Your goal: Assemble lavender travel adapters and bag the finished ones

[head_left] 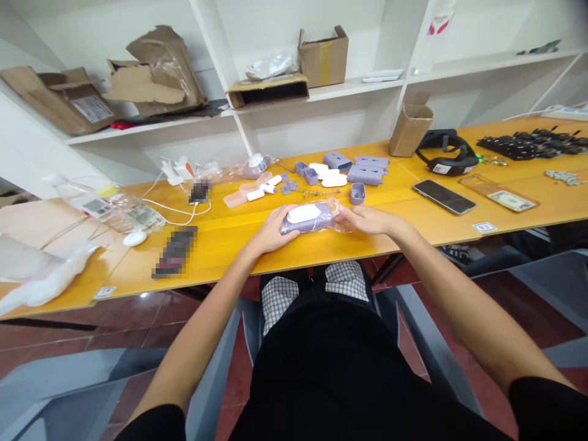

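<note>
A clear plastic bag [328, 215] lies near the table's front edge, with a grey-purple plastic case [316, 225] and a white oval piece [303, 213] at it. My left hand [277, 231] is closed around the left end of the case, thumb in front. At the other end, my right hand [365, 218] pinches the crumpled bag between thumb and fingers. Just behind it stands a small grey-purple cup-like part [358, 193]. Farther back are white oval pieces [334, 177] and grey-purple perforated housings [367, 170]. Whether the white piece is inside the bag, I cannot tell.
White rollers [264, 188] and small springs [321, 193] lie behind the bag. To the right are a phone [444, 196], a phone case [499, 193] and a black headset [446, 153]. Plastic bottles [87, 202] lie left. Shelves with cardboard boxes [324, 58] rise behind the table.
</note>
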Demonstrator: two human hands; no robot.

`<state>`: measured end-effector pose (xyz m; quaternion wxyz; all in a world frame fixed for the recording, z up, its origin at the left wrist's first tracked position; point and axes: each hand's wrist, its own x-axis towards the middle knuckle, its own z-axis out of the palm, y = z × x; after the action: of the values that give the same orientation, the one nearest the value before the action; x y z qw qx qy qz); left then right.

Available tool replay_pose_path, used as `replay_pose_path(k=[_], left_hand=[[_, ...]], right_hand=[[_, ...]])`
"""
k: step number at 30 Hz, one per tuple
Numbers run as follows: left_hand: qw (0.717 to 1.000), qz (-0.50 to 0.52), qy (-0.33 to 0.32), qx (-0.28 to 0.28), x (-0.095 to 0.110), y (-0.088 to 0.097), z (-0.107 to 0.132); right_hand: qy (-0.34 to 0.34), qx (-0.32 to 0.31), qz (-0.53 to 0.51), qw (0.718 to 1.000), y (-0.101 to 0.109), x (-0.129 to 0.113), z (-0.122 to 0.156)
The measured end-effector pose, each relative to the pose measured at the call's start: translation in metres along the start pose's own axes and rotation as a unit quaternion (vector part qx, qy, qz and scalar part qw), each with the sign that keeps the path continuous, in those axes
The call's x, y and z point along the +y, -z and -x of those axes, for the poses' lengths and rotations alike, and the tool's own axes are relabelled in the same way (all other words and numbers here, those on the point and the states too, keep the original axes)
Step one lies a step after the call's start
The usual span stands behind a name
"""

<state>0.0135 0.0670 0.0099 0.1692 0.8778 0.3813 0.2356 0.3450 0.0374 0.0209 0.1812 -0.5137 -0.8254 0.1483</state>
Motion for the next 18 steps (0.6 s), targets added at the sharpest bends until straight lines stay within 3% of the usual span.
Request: replay_pose_path(k=[4,11,18], left_hand=[[1.0,0.009,0.006,0.007,-0.004,-0.002,0.001],[1.0,0.001,0.009,0.013,-0.006,-0.006,0.002],[1.0,-0.003,-0.003,0.021,-0.004,-0.006,0.002]], right_hand=[[-0.039,-0.002,-0.122,0.992,0.006,0.011,-0.031],[-0.123,0.095,0.079,0.985,-0.03,-0.005,-0.055],[-0.074,0.091,0.148,0.982,-0.046,-0.01,-0.044]])
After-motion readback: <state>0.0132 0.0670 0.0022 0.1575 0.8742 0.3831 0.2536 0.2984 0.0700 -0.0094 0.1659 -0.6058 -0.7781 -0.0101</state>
